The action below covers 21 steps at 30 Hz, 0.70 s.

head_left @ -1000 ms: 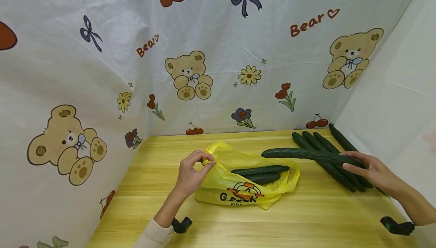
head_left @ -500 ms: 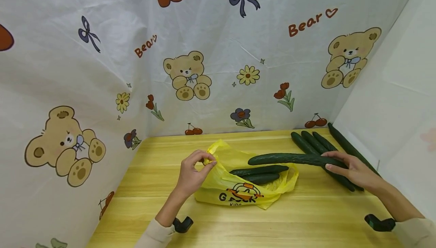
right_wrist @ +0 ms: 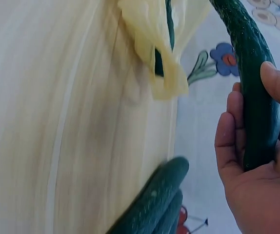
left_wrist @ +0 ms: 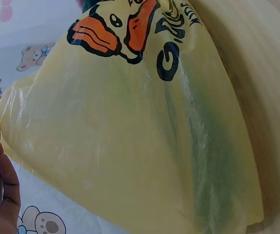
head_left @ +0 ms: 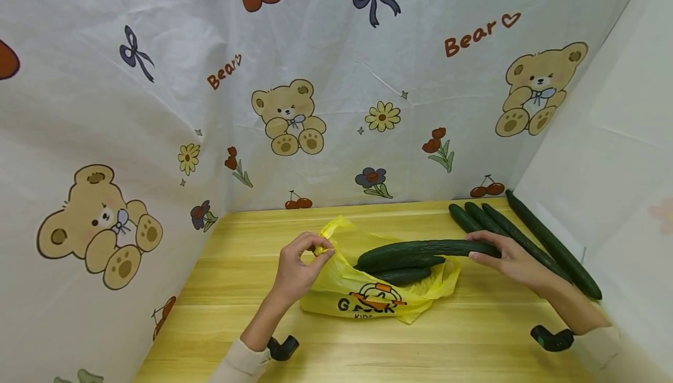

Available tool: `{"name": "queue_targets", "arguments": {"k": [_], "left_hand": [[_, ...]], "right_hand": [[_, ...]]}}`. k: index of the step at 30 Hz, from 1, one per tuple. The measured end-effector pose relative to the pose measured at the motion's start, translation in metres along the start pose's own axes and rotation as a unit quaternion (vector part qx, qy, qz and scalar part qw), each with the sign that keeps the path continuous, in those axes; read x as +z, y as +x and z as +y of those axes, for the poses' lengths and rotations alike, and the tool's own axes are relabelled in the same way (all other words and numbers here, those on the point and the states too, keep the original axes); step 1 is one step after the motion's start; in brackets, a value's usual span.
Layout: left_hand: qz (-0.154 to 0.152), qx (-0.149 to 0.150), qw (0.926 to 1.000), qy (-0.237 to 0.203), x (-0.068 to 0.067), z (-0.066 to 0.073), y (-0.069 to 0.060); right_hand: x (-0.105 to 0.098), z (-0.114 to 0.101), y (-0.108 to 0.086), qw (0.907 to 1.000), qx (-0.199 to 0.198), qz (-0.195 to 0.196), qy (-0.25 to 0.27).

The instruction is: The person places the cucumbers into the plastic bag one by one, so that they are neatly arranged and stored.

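Bagging cucumber, apparently: right hand grips one end, left hand pinches yellow bag rim; next likely calls for lowering, releasing.

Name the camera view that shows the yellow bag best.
The head view: it shows the bag nearly whole, with its print and the cucumbers inside. The left wrist view shows its printed side close up, but cropped by the frame. The right wrist view shows only part of it, at the top edge.
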<state>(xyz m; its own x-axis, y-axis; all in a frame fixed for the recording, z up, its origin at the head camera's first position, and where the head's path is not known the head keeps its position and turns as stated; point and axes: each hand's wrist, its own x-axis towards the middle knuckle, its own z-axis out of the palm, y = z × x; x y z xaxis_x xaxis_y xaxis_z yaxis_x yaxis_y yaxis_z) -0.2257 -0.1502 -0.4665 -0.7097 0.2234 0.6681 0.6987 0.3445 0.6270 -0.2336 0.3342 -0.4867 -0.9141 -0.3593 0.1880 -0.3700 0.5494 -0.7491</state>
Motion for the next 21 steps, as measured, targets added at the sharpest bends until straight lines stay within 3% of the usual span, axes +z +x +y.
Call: {"name": "queue_targets", "arguments": {"k": [5, 21], "left_hand": [[0.002, 0.003, 1.0, -0.003, 0.001, -0.002, -0.001], [0.004, 0.006, 1.0, 0.0, 0.001, 0.001, 0.002]], "right_hand": [[0.014, -0.01, 0.01, 0.9997, -0.02, -0.008, 0.015], [0.065, -0.032, 0.053, 0.9982, -0.022, -0.032, 0.046]]}}
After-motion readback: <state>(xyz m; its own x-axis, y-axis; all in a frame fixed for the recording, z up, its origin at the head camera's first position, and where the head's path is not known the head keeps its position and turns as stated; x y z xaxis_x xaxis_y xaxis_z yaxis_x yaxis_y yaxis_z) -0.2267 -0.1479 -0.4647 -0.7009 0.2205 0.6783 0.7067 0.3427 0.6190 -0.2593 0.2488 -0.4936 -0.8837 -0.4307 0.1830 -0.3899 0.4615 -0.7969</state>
